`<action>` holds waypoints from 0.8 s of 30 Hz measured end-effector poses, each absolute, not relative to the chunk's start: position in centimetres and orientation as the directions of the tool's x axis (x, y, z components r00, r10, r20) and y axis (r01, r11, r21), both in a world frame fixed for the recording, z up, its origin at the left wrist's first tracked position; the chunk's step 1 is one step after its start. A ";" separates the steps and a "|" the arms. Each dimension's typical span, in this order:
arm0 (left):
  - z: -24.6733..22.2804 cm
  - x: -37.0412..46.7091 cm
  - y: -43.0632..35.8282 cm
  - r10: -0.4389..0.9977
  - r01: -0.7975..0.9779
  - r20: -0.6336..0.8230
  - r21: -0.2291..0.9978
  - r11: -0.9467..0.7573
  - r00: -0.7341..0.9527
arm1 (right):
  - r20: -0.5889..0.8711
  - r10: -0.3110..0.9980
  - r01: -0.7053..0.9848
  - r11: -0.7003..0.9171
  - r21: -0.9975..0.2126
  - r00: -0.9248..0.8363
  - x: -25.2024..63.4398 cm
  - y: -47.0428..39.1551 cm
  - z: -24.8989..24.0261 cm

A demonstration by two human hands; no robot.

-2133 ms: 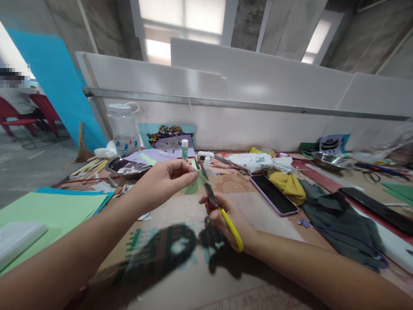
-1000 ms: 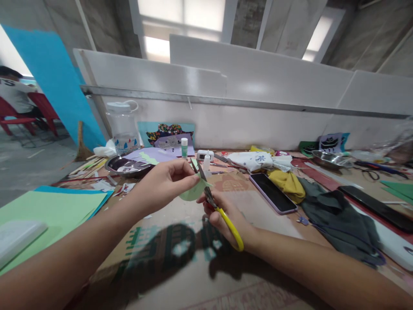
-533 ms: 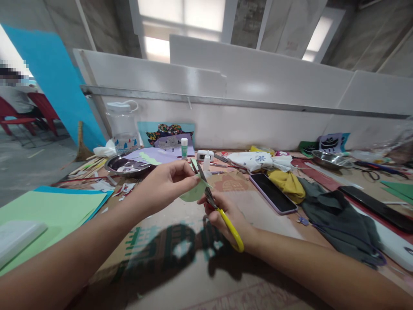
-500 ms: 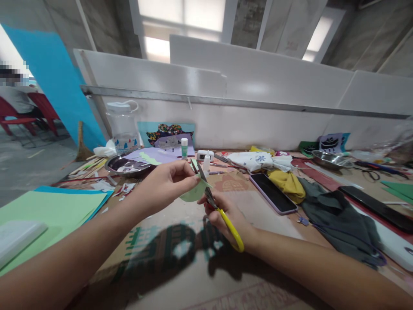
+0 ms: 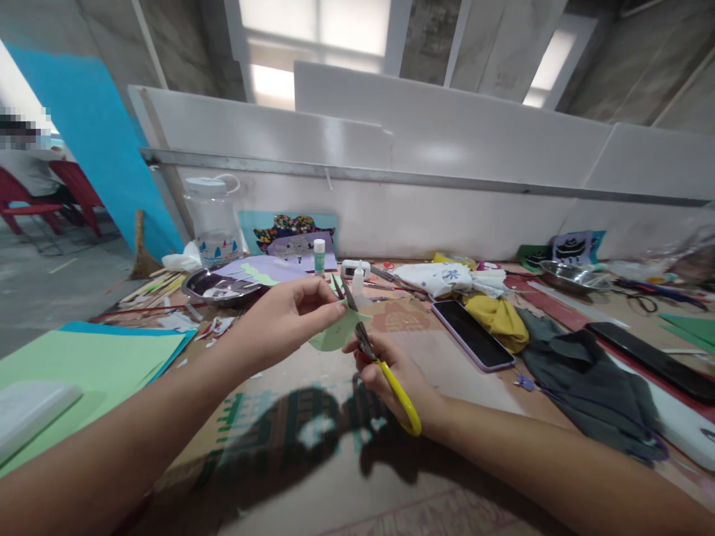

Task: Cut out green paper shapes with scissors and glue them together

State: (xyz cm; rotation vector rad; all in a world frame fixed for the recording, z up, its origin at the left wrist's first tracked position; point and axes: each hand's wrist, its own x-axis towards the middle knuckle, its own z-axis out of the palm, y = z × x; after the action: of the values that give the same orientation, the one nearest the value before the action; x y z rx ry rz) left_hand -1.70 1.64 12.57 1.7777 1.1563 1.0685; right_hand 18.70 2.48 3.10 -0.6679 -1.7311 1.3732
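Apparently cutting pale-green paper with yellow-handled scissors.
Pinched in the left hand above the table, nearer than the glue stick; gripping the parted scissors in the right hand. Probably calls next for steadying paper, closing blades.

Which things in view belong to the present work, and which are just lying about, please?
Apparently in use:
Small light-green paper piece, in the left hand
Yellow-handled metal scissors, in the right hand

Apparently just lying about:
Purple-edged, black-screened phone
Mustard-yellow cloth
Dark-grey cloth
Clear plastic bottle, standing
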 end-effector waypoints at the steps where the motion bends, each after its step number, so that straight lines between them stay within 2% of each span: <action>1: 12.7 -1.8 1.6 0.937 0.334 0.257 0.884 -0.326 0.235 | 0.272 0.800 -0.074 0.276 -0.958 -0.534 18.7 2.5 3.1; 12: 12.7 -1.6 1.4 0.917 0.341 0.321 0.857 -0.387 0.236 | 0.334 0.709 -0.099 0.351 -0.931 -0.621 19.2 2.3 3.1; 19: 12.7 -1.3 1.3 0.916 0.384 0.340 0.833 -0.399 0.213 | 0.322 0.721 -0.093 0.338 -0.936 -0.614 19.2 2.5 2.7; 24: 12.6 -1.4 1.2 0.929 0.372 0.295 0.855 -0.361 0.224 | 0.324 0.738 -0.089 0.339 -0.937 -0.592 19.1 2.6 2.9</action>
State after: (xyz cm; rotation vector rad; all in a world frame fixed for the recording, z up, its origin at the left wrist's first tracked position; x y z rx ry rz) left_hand -1.39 1.24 12.56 1.8545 1.1993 1.1023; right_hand 19.11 2.57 2.86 -0.5735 -1.8258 1.3428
